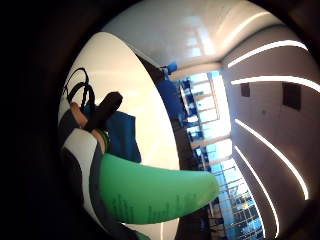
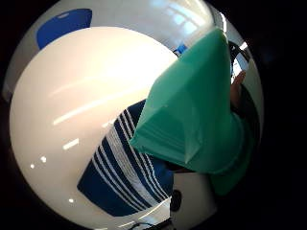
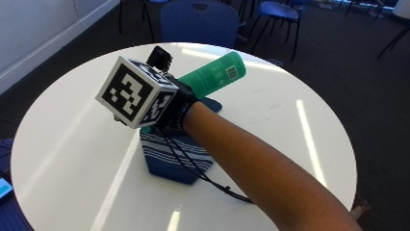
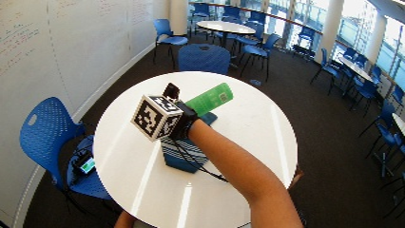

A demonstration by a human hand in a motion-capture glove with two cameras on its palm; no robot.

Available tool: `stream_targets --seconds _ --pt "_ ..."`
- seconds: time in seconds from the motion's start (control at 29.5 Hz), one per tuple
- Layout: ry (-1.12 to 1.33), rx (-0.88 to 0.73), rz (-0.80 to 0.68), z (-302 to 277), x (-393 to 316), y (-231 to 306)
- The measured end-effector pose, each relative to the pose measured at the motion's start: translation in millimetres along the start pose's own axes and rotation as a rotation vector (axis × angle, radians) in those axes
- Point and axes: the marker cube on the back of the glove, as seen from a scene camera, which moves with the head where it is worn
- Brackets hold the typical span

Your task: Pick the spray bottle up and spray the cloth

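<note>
Outside view shows the gloved right hand (image 3: 174, 103) raised above the round white table (image 3: 77, 144), its fingers wrapped around a green spray bottle (image 3: 211, 77). The bottle is tipped over, its flat base pointing up and toward the far right, its spray end hidden behind the hand. What is inside the bottle cannot be told through the green plastic. Directly below the hand, a folded blue cloth (image 3: 173, 161) with white stripes lies flat on the table near its middle. In the thumb side palm view the green bottle fills the space close to the palm, with the striped cloth on the white tabletop beyond it. A blue chair (image 3: 198, 21) stands at the table's far edge.
</note>
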Motion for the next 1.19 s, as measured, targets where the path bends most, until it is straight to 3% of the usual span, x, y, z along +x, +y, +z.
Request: stream_targets --seconds 0.37,0.58,0.85,1.19 --pt "-0.514 0.226 0.284 -45 32 -21" --pt "-0.911 0.348 0.443 -57 40 -38" --pt "-1.446 0.318 0.689 -46 28 -44" --pt "-1.761 0.271 0.813 -20 11 -52"
